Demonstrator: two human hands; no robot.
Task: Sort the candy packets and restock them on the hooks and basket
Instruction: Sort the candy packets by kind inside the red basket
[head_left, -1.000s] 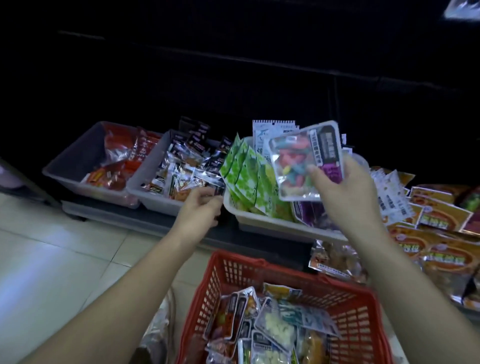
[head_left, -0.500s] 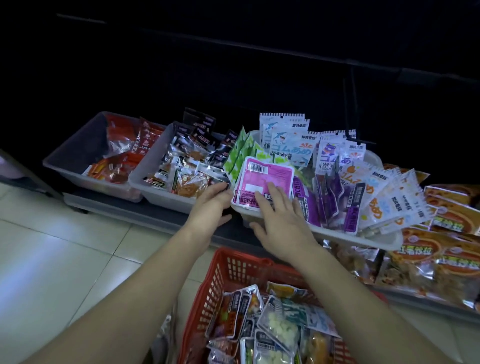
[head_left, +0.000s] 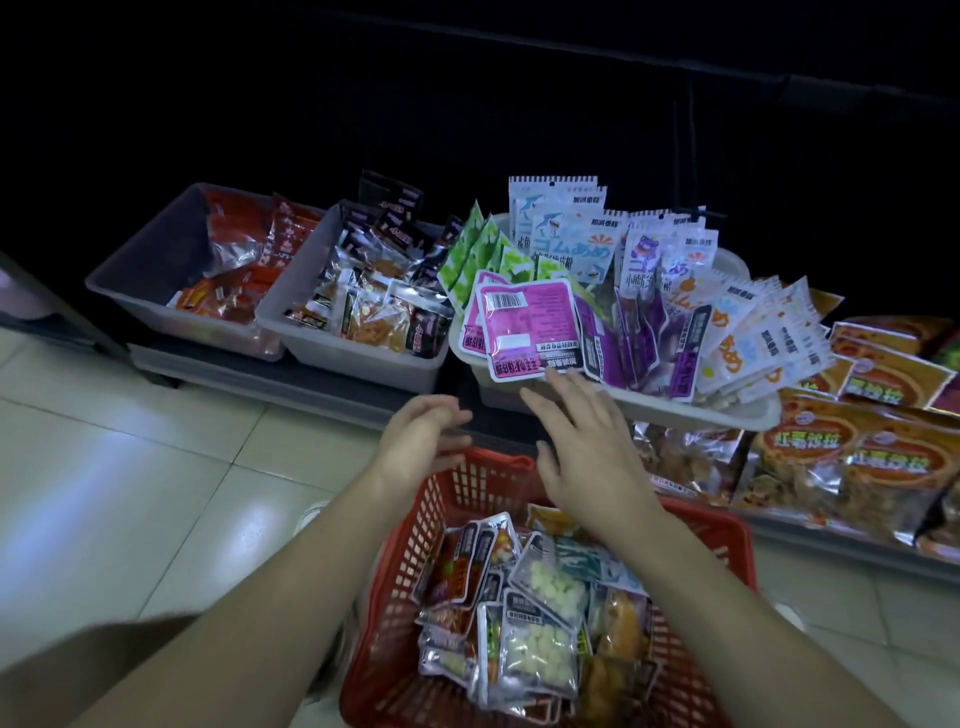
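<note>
Nothing is held: the left hand (head_left: 423, 434) is seen loosely curled and empty above the rim of the red basket (head_left: 410, 525), the right hand (head_left: 587, 441) spread flat, just below the pink packet (head_left: 524, 322). That packet is laid barcode side up over the front lip of the white tray (head_left: 727, 415) (part of it overhanging, by the look). A slide-off is risked if it is brushed by the right hand. More packets (head_left: 540, 603) are left unsorted in the basket, where kinds could be mixed.

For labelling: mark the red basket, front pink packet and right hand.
red basket (head_left: 415, 530), head view, left mesh wall.
front pink packet (head_left: 524, 322), head view, middle of its back.
right hand (head_left: 587, 447), head view, back of hand.
</note>
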